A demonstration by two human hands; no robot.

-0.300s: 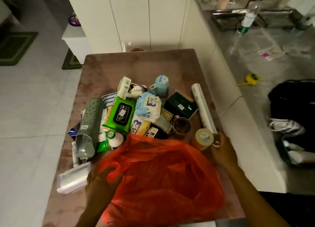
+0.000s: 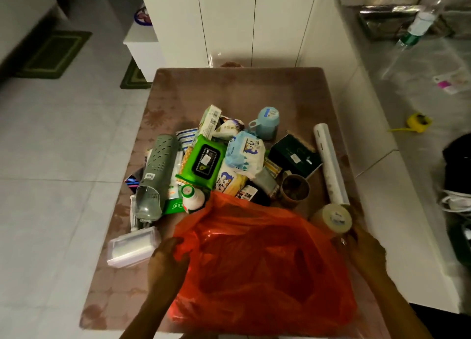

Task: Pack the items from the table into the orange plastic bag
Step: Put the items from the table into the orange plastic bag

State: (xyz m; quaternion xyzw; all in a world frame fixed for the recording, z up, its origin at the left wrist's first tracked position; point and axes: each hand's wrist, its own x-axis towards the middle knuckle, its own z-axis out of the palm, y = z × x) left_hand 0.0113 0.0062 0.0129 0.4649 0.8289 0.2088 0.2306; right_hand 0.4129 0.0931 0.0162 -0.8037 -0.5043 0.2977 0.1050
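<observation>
The orange plastic bag lies crumpled at the near end of the brown table. My left hand pinches its left edge. My right hand is at the bag's right side, fingertips against a tape roll; what it grips is unclear. Beyond the bag sits a pile: a green wipes pack, a grey perforated holder, a blue tissue pack, a small white bottle, a brown cup, a blue cup, a dark green box and a long white roll.
A clear plastic box lies left of the bag. White cabinets stand behind the table. A grey counter runs along the right with a yellow tape measure, a plastic bottle and a black bag. Tiled floor lies to the left.
My left hand has shifted slightly up and right, bunching the bag's left edge higher. My right hand stays by the tape roll.
</observation>
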